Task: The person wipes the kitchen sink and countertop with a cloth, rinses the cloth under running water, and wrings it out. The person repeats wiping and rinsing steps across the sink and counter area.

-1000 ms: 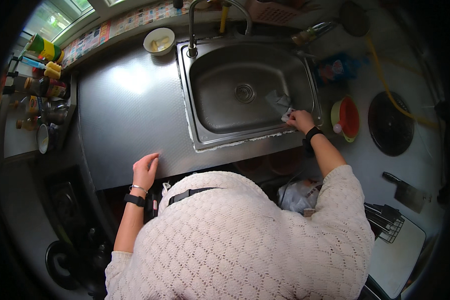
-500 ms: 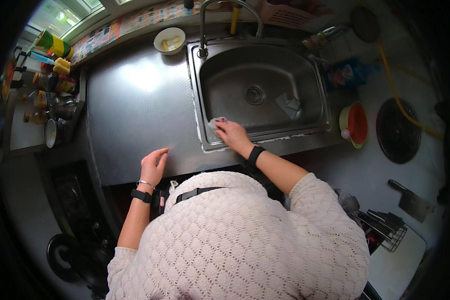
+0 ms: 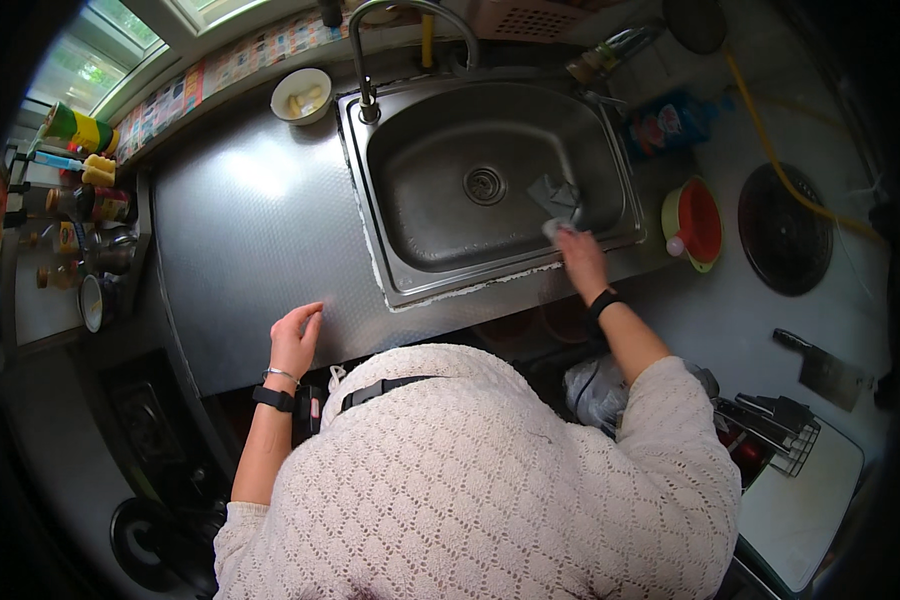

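My right hand (image 3: 580,260) presses a small white cloth (image 3: 553,229) against the front right rim of the steel sink (image 3: 410,285). A crumpled grey rag (image 3: 554,192) lies inside the basin just beyond it, near the drain (image 3: 484,184). My left hand (image 3: 295,340) rests flat on the steel counter (image 3: 250,230) near its front edge, holding nothing. Both wrists wear a black band.
A tap (image 3: 370,50) stands at the sink's back left, with a small white bowl (image 3: 301,95) beside it. A red-and-green bowl (image 3: 697,222), a blue packet (image 3: 667,122) and a round black burner (image 3: 785,228) are to the right. Bottles (image 3: 80,130) crowd the left shelf. A cleaver (image 3: 820,368) lies at the right.
My right hand slid with the white cloth from the sink's right front corner to the left along the front rim, then back to the right. My left hand stayed on the counter.
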